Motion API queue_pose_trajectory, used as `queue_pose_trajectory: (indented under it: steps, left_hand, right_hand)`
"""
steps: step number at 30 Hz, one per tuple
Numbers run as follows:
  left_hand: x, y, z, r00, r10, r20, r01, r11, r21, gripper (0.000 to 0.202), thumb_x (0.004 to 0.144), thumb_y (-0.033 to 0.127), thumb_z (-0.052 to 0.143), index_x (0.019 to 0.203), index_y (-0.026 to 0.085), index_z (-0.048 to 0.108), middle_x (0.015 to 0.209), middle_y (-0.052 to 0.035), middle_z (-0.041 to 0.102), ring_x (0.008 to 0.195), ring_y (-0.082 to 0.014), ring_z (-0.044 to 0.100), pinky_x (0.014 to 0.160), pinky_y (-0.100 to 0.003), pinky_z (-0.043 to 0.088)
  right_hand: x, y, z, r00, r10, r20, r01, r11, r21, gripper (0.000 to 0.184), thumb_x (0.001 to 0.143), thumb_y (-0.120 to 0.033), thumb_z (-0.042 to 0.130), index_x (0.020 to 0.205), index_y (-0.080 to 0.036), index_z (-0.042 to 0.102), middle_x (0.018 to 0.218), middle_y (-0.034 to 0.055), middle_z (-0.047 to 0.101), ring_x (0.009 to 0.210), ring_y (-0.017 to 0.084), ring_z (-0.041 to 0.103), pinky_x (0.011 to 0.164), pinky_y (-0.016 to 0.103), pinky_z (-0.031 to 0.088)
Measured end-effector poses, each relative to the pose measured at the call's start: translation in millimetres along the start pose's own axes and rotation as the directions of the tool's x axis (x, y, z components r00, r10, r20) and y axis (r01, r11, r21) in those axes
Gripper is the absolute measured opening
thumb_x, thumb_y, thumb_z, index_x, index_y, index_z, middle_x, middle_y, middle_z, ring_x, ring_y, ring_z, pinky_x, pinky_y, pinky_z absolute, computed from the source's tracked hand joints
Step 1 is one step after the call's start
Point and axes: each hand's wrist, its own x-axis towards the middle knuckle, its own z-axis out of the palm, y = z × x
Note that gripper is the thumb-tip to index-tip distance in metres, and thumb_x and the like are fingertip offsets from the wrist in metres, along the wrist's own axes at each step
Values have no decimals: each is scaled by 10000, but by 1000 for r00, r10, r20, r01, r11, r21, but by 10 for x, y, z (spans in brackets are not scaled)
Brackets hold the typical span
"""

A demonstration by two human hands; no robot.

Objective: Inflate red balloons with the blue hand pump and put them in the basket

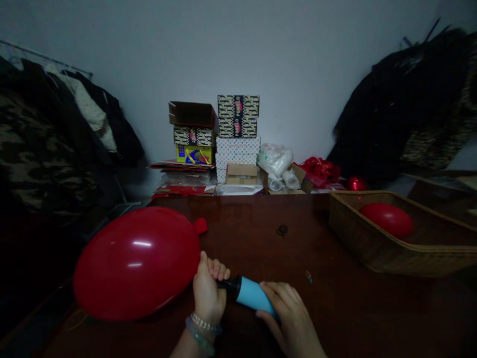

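A large inflated red balloon [137,266] hangs to the left, its neck end at my left hand [210,287]. That hand is closed around the balloon's neck and the black nozzle of a blue hand pump [255,297]. My right hand [288,314] is wrapped around the pump's blue body, which slants down to the right. The exact join between balloon and nozzle is hidden by my left fingers. A small red piece [200,225] lies on the table just beyond the balloon.
On the right of the brown table [242,214] stands a wicker basket [387,258] with another red balloon [387,219] inside. A dark cord loop [282,230] and a small colourful item [309,276] lie on the tabletop. Stacked boxes [238,117] stand behind it; clothes hang at both sides.
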Motion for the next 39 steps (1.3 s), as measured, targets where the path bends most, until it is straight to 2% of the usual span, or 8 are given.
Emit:
queue_pose_trajectory:
  steps: [6, 13, 17, 22, 32, 39]
  left_hand:
    - [81, 153, 49, 1000, 11, -17, -11, 1000, 3, 495, 878, 356, 575, 509, 185, 294, 440, 66, 259, 374, -64, 242, 403, -229, 237]
    - [254, 431, 58, 995, 82, -54, -84, 996, -41, 440, 907, 263, 515, 541, 189, 282, 437, 70, 265, 360, -63, 255, 399, -224, 246]
    - [280, 507, 71, 993, 97, -67, -101, 993, -58, 440, 921, 293, 491, 548, 192, 282, 437, 71, 268, 359, -65, 265, 398, -224, 256]
    - [250, 441, 64, 993, 92, -71, -96, 994, -60, 461, 905, 325, 534, 545, 190, 278, 440, 73, 265, 361, -62, 256, 394, -223, 237]
    - [55, 36, 13, 1000, -19, -10, 18, 999, -41, 489, 877, 359, 578, 515, 185, 299, 448, 65, 265, 385, -67, 245, 413, -235, 249]
    - [63, 137, 25, 1000, -1, -11, 1, 1000, -1, 497, 873, 366, 580, 505, 187, 297, 443, 63, 259, 384, -72, 244, 411, -242, 252]
  right_hand:
    - [1, -8, 49, 999, 26, 24, -26, 999, 23, 396, 887, -346, 607, 1258, -223, 547, 1119, 100, 662, 994, 254, 631, 857, 405, 536]
    - [-5, 297, -50, 1000, -3, 1, 3, 1000, 9, 426, 896, -330, 604, 1297, -217, 517, 1178, 102, 642, 1073, 253, 607, 921, 425, 516]
    - [-8, 390, -64, 999, -27, -29, 26, 1000, -15, 426, 904, -330, 590, 1306, -212, 512, 1190, 103, 641, 1095, 258, 605, 946, 436, 510]
    - [-52, 310, -30, 998, -21, -67, 18, 999, -38, 382, 917, -334, 561, 1270, -189, 544, 1139, 113, 658, 1050, 255, 630, 899, 401, 542]
    - [-13, 5, 13, 1000, 15, -12, -14, 999, 35, 347, 919, -311, 555, 1243, -190, 538, 1091, 111, 653, 977, 236, 642, 840, 356, 561]
    - [-9, -85, 36, 995, 65, 75, -70, 995, 73, 390, 884, -275, 613, 1257, -200, 530, 1122, 98, 651, 1011, 234, 637, 873, 351, 556]
